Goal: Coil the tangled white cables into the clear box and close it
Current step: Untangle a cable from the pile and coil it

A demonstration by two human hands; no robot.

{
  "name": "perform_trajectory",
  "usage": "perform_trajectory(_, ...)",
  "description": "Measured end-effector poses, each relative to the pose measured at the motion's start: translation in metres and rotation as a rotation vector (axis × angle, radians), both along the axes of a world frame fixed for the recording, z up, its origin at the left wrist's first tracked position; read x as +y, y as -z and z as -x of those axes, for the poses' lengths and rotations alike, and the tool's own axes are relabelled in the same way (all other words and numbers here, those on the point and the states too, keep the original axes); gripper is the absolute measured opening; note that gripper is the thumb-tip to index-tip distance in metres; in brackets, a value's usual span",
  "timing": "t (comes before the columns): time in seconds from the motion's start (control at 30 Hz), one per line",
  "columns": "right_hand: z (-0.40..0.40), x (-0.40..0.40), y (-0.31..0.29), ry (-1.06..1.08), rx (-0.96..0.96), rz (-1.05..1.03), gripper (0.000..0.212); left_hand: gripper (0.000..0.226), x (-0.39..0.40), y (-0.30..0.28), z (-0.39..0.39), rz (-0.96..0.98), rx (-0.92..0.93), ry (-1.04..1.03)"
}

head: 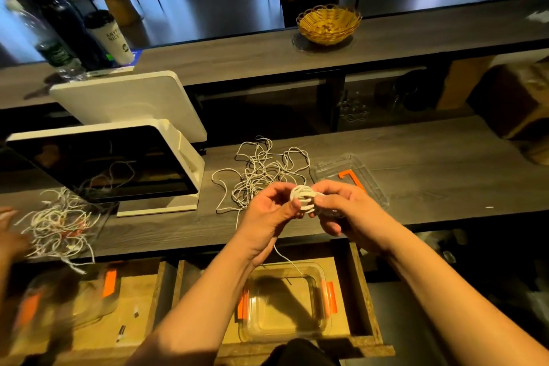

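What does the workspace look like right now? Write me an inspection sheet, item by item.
Surface: dark wood-grain counter, with an open drawer below it.
Job's things: clear box with orange clips sits in the drawer, with no coil in it; its clear lid lies on the counter.
Clutter: white screen terminal; a second cable pile at far left.
Grippers: left hand and right hand both pinch a small white coil.
Cables: tangled white cables loose on the counter; one strand trails from the coil down toward the box.
Surroundings: yellow wicker basket and bottles on the upper shelf.
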State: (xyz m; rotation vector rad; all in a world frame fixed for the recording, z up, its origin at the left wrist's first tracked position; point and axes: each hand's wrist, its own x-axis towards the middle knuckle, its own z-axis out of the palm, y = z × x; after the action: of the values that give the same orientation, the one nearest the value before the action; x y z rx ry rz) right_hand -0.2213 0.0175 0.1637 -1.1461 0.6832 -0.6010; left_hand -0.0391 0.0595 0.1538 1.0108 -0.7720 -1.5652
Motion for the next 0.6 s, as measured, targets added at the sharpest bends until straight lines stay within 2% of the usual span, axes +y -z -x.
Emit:
perform_trajectory(0.1,0.005,-0.006,0.003,-0.032,-0.03,-0.056,0.03,0.077,-0.005,0.007,0.008,0.001,0.071,0.029)
perform_trajectory(0.2,0.012,-0.01,0.005,-0.07,-0.077,-0.115,0.03,0.07,-0.009,0.01,0.018,0.018,0.044,-0.051)
perform_trajectory(0.23,0.015,-0.012,0.006,-0.076,-0.097,-0.134,0.028,0.065,-0.01,0.009,0.021,0.042,-0.066,-0.096)
perform_trajectory(0.3,0.021,-0.015,0.009,-0.056,-0.094,-0.146,0.025,0.045,-0.012,0.007,0.026,0.157,-0.436,-0.238)
perform_trajectory(0.37,0.025,-0.017,0.014,-0.002,-0.024,-0.115,0.024,0.033,-0.013,0.006,0.026,0.433,-0.879,-0.341)
perform_trajectory(0.4,0.025,-0.017,0.017,0.028,0.014,-0.097,0.024,0.031,-0.014,0.006,0.025,0.594,-1.037,-0.327)
perform_trajectory(0.47,0.024,-0.016,0.02,0.09,0.063,-0.071,0.025,0.03,-0.017,0.009,0.023,0.763,-1.201,-0.231)
perform_trajectory(0.6,0.027,-0.016,0.021,0.117,0.089,-0.027,0.023,0.02,-0.019,0.006,0.023,0.771,-1.261,-0.157)
